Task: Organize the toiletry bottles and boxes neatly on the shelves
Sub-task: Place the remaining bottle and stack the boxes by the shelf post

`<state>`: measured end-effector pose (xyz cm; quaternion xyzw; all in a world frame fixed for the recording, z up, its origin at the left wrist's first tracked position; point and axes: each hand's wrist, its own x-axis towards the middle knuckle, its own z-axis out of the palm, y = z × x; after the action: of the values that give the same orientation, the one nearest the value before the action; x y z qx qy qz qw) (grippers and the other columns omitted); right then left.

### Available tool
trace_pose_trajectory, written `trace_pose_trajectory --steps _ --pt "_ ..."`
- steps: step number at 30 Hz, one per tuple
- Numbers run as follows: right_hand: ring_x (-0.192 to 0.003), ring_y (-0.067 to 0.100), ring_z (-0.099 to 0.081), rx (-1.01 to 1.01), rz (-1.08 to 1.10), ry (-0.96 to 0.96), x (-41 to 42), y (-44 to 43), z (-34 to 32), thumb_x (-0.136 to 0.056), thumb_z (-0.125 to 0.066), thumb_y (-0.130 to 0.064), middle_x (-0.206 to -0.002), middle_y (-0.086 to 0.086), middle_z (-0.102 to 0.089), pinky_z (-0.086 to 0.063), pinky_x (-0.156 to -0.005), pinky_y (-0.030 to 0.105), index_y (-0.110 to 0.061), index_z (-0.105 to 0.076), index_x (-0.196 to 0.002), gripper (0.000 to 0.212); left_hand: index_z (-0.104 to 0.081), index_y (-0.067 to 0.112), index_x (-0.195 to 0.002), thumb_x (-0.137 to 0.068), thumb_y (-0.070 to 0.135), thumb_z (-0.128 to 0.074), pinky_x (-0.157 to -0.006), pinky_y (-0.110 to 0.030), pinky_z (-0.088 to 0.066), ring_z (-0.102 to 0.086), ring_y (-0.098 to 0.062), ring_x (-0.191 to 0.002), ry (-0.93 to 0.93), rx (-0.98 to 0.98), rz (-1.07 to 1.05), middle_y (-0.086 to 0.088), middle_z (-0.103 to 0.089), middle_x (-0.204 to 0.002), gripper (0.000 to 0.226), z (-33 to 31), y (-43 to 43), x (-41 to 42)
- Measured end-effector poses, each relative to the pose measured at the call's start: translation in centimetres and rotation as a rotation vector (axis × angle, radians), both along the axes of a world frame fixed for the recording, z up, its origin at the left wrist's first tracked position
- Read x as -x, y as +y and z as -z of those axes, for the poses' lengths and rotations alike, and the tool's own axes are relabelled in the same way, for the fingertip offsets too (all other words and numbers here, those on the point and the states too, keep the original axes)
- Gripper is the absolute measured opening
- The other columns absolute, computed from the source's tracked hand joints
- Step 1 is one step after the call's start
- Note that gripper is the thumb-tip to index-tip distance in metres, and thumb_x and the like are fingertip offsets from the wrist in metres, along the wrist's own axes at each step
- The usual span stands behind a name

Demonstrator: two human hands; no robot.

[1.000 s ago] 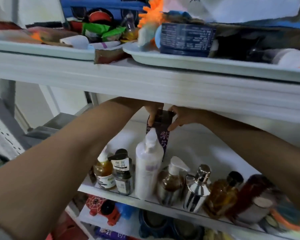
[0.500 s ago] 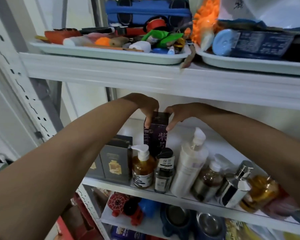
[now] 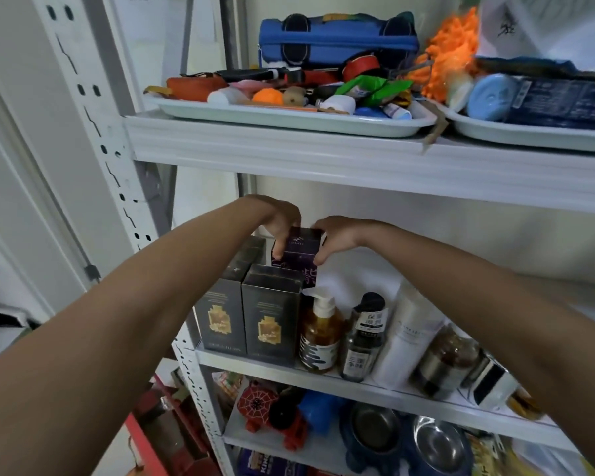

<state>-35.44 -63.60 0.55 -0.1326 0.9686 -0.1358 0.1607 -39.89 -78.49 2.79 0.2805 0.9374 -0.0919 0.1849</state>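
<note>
We grip the tall dark purple cardboard box (image 3: 298, 250) up top, left hand (image 3: 282, 218) and right hand (image 3: 337, 233) curled around its sides. It's standing at the back of the white metal shelf (image 3: 375, 384), right behind the black gold-printed boxes (image 3: 270, 310).

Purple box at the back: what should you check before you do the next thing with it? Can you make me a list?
1. Both hands holding the purple box: ok. The left hand and right hand grip its top from either side.
2. Box upright: ok.
3. Box bottom resting on the shelf: cannot tell, because the black boxes in front hide it.
4. Bare shelf space to the box's right: ok.
5. Right arm clear of the white bottle: cannot tell. It passes close above.
</note>
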Motion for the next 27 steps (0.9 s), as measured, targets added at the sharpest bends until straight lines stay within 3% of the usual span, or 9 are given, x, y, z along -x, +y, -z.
trace_pose_trajectory --steps 2,6,15,24,27 --pt "-0.106 0.023 -0.056 0.008 -0.009 0.005 -0.1 -0.9 0.0 -0.074 -0.074 -0.027 -0.116 0.007 -0.060 -0.046 -0.088 0.033 -0.012 -0.055 -0.117 0.049 -0.061 0.014 -0.112 -0.060 0.024 -0.087 -0.070 -0.030 -0.046 -0.056 -0.023 -0.098 0.006 0.005 -0.006 -0.001 -0.062 -0.106 0.059 0.0 -0.8 -0.1" --pt "-0.104 0.022 -0.057 0.005 -0.028 0.006 -0.2 -2.2 0.1 -0.075 -0.073 -0.027 -0.116 0.007 -0.060 -0.045 -0.084 0.031 -0.012 -0.055 -0.117 0.048 -0.063 0.015 -0.109 -0.059 0.026 -0.087 -0.087 -0.036 -0.049 -0.058 -0.023 -0.100 0.003 0.027 -0.008 0.000 -0.063 -0.103 0.057 0.0 -2.1 -0.2" --pt "-0.098 0.019 -0.056 -0.049 -0.046 0.014 0.2 -3.6 -0.3 -0.070 -0.076 -0.030 -0.108 0.003 -0.060 -0.044 -0.071 0.024 -0.017 -0.056 -0.113 0.049 -0.061 0.017 -0.107 -0.062 0.024 -0.085 -0.087 -0.036 -0.049 -0.058 -0.022 -0.099 -0.005 -0.005 0.002 0.001 -0.062 -0.099 0.051 -0.1 -3.6 -0.7" --pt "-0.098 0.017 -0.055 -0.083 -0.056 -0.012 0.4 -3.7 -0.6 -0.070 -0.076 -0.035 -0.106 0.001 -0.062 -0.042 -0.069 0.022 -0.018 -0.059 -0.114 0.051 -0.066 0.016 -0.106 -0.065 0.026 -0.084 -0.074 -0.028 -0.043 -0.056 -0.018 -0.092 -0.027 0.054 0.080 0.002 -0.063 -0.097 0.046 -0.5 -3.4 -0.2" --pt "-0.099 0.017 -0.055 -0.089 -0.066 -0.027 0.5 -3.8 -0.7 -0.071 -0.076 -0.035 -0.106 0.001 -0.062 -0.040 -0.069 0.022 -0.017 -0.060 -0.114 0.049 -0.066 0.017 -0.108 -0.064 0.027 -0.084 -0.078 -0.030 -0.045 -0.055 -0.016 -0.091 -0.042 0.055 0.099 0.005 -0.062 -0.095 0.048 -0.6 -3.5 0.0"
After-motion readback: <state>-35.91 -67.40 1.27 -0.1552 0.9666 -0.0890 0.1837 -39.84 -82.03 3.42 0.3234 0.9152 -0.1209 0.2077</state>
